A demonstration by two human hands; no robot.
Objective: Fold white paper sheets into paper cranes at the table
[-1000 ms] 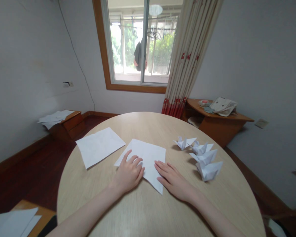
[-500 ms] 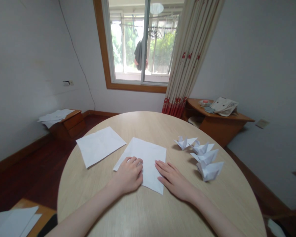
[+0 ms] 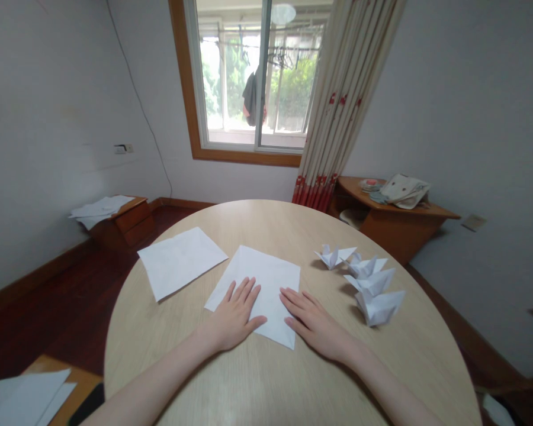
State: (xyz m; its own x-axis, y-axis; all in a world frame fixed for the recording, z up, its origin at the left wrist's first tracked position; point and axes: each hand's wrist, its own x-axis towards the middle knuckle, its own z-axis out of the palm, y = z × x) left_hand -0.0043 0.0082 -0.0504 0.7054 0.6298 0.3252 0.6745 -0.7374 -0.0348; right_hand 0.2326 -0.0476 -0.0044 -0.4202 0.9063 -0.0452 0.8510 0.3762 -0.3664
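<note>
A white sheet of paper lies flat on the round wooden table in front of me. My left hand rests palm down on the sheet's left part, fingers stretched out and thumb spread to the right. On the sheet's right edge lie the fingers of my right hand, extended and flat. The paper beneath both hands is hidden. Several folded white paper figures, with pointed wings, stand in a row to the right of my right hand. Another white sheet lies at the table's left.
Papers lie on a low cabinet at the left wall and on a surface at the bottom left. Behind the table on the right, a wooden desk holds a cloth bag. A curtain hangs beside the window.
My left hand's curled fingers have straightened and spread flat on the paper. My right hand stays in place, and the sheet has barely moved.
</note>
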